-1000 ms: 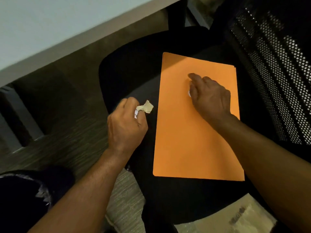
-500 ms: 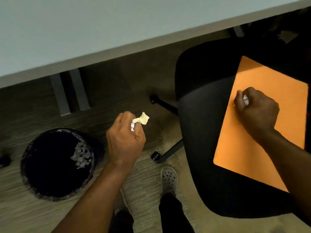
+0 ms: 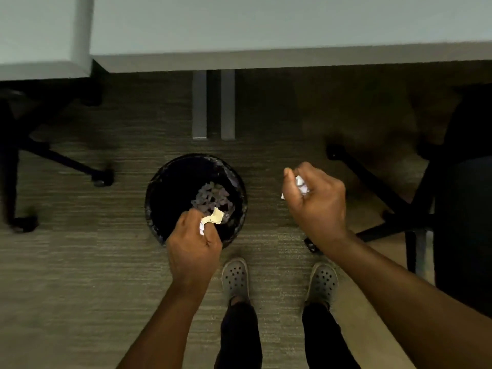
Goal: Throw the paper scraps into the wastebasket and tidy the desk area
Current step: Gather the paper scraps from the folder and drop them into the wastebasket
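Note:
A round black wastebasket (image 3: 155, 193) stands on the carpet below the desk, with several paper scraps (image 3: 211, 199) lying in its bottom. My left hand (image 3: 193, 243) hovers over its near rim, shut on crumpled cream and white paper scraps (image 3: 213, 218) that stick out above the basket's opening. My right hand (image 3: 315, 202) is to the right of the basket, above the carpet, shut on small white paper scraps (image 3: 302, 184).
The pale desk edge (image 3: 266, 58) runs across the top, with two grey legs (image 3: 213, 105) under it. Black chair bases with casters stand left (image 3: 102, 178) and right (image 3: 383, 187). My feet in grey clogs (image 3: 235, 275) stand just before the basket.
The view has swung left from the chair with the orange folder to the wastebasket. My left hand moved over the basket with its scraps. My right hand left the folder, holding white scraps.

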`<state>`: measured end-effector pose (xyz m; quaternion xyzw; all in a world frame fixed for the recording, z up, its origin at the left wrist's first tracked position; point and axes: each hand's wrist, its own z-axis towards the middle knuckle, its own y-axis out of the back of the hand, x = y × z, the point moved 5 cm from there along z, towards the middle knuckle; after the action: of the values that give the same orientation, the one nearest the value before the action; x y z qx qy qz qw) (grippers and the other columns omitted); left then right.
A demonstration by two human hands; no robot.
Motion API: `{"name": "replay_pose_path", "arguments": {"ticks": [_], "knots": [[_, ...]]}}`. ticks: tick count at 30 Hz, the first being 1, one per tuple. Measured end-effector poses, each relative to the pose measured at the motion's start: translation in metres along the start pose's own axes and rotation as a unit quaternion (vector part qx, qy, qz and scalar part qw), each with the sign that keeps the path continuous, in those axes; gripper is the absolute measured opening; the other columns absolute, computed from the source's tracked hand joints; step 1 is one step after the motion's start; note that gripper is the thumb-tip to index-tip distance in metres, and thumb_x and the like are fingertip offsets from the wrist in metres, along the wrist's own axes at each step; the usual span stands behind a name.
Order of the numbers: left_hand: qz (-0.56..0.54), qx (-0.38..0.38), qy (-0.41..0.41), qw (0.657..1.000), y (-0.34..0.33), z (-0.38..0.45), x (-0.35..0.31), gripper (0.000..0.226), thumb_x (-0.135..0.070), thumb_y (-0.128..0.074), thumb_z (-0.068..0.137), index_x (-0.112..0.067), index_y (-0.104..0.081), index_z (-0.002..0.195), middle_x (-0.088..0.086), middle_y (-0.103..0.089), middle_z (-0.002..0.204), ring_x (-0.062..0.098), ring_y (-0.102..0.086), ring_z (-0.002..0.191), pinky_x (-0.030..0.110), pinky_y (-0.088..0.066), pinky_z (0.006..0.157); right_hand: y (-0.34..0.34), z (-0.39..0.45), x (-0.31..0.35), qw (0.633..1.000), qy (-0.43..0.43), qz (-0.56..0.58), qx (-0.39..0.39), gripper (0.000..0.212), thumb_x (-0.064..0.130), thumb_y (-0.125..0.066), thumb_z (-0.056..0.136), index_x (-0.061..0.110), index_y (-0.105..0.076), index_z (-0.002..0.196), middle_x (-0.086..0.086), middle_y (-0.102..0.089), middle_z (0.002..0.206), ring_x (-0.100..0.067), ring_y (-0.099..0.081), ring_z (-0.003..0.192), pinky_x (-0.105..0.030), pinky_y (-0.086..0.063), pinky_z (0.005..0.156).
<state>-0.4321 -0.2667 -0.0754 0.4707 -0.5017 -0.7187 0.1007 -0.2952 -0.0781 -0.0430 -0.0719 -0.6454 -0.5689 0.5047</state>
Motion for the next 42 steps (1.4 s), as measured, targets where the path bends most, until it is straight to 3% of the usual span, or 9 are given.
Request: {"name": "replay_pose_path", "arguments": {"ticks": [4,11,15,19,23,26,30,34,42], "knots": [[0.037,0.011,0.042,0.998,0.008,0.001,0.047,0.026,-0.02,-0.037,0.082,-0.002,-0.054,0.079,0.01,-0.053,0.069,0.02,-0.042,0.057,0.026,-0.027,0.055,-0.074,-0.011,0.031,0.999,0.032,0.008,0.028,0.025,0.019,-0.058,0.093,0.009,-0.058,0.07,0.002,-0.051,0.059,-0.009,-0.043,0.05,-0.024,-0.032,0.047],[0.091,0.037,0.112,0.989,-0.002,0.02,0.107,0.013,-0.014,-0.055,0.085,-0.001,-0.057,0.088,0.021,-0.062,0.08,0.04,-0.058,0.064,0.033,-0.032,0.053,-0.174,-0.018,0.044,0.994,0.059,-0.028,0.089,0.03,0.028,-0.052,0.093,0.008,-0.056,0.071,-0.005,-0.055,0.061,-0.022,-0.051,0.05,-0.034,-0.041,0.044],[0.074,0.043,0.143,0.986,-0.014,0.028,0.129,0.021,-0.021,-0.047,0.082,-0.002,-0.057,0.087,0.019,-0.063,0.079,0.039,-0.059,0.066,0.036,-0.04,0.052,-0.213,-0.024,0.044,0.989,0.046,-0.056,0.126,0.037,0.038,-0.044,0.093,0.009,-0.059,0.075,-0.006,-0.059,0.067,-0.028,-0.058,0.055,-0.036,-0.044,0.046],[0.061,0.054,0.207,0.975,-0.032,0.028,0.146,0.021,-0.022,-0.056,0.088,-0.003,-0.056,0.098,0.018,-0.063,0.094,0.036,-0.061,0.079,0.035,-0.039,0.058,-0.24,-0.035,0.042,0.981,0.011,-0.07,0.18,0.036,0.042,-0.046,0.096,0.011,-0.062,0.089,-0.008,-0.064,0.085,-0.032,-0.063,0.07,-0.037,-0.046,0.056],[0.028,0.11,0.237,0.965,-0.053,0.022,0.156,0.056,-0.044,-0.057,0.087,-0.008,-0.044,0.128,0.015,-0.051,0.125,0.032,-0.055,0.108,0.043,-0.05,0.079,-0.256,-0.039,0.036,0.952,-0.042,-0.124,0.276,0.044,0.052,-0.033,0.1,0.021,-0.058,0.119,-0.006,-0.061,0.119,-0.028,-0.061,0.103,-0.036,-0.044,0.076],[0.052,0.174,0.242,0.953,-0.062,0.016,0.161,0.083,-0.058,-0.047,0.089,-0.012,-0.017,0.151,0.013,-0.022,0.158,0.03,-0.027,0.142,0.048,-0.032,0.112,-0.264,-0.042,0.027,0.928,-0.071,-0.158,0.33,0.057,0.061,-0.023,0.098,0.029,-0.043,0.141,-0.006,-0.048,0.144,-0.029,-0.048,0.126,-0.043,-0.044,0.094],[0.132,0.21,0.171,0.954,-0.061,0.008,0.164,0.076,-0.048,-0.035,0.095,-0.014,-0.003,0.155,0.006,0.004,0.164,0.024,0.004,0.15,0.045,-0.007,0.122,-0.271,-0.049,0.017,0.893,-0.058,-0.199,0.399,0.066,0.067,-0.017,0.095,0.033,-0.021,0.152,-0.004,-0.019,0.161,-0.03,-0.018,0.146,-0.057,-0.025,0.113],[0.153,0.216,0.148,0.953,-0.058,0.002,0.164,0.072,-0.046,-0.03,0.096,-0.015,-0.002,0.155,0.006,0.007,0.164,0.023,0.007,0.15,0.043,-0.002,0.122,-0.266,-0.054,0.015,0.893,-0.031,-0.203,0.4,0.067,0.068,-0.016,0.094,0.035,-0.014,0.153,-0.001,-0.011,0.163,-0.026,-0.009,0.149,-0.055,-0.015,0.118],[0.144,0.205,0.154,0.956,-0.052,-0.002,0.153,0.074,-0.05,-0.024,0.091,-0.014,-0.011,0.154,0.008,-0.001,0.164,0.024,0.001,0.151,0.042,-0.003,0.121,-0.243,-0.057,0.015,0.909,-0.032,-0.185,0.372,0.068,0.067,-0.024,0.095,0.029,-0.021,0.152,-0.005,-0.023,0.159,-0.025,-0.017,0.147,-0.052,-0.014,0.119]]}}
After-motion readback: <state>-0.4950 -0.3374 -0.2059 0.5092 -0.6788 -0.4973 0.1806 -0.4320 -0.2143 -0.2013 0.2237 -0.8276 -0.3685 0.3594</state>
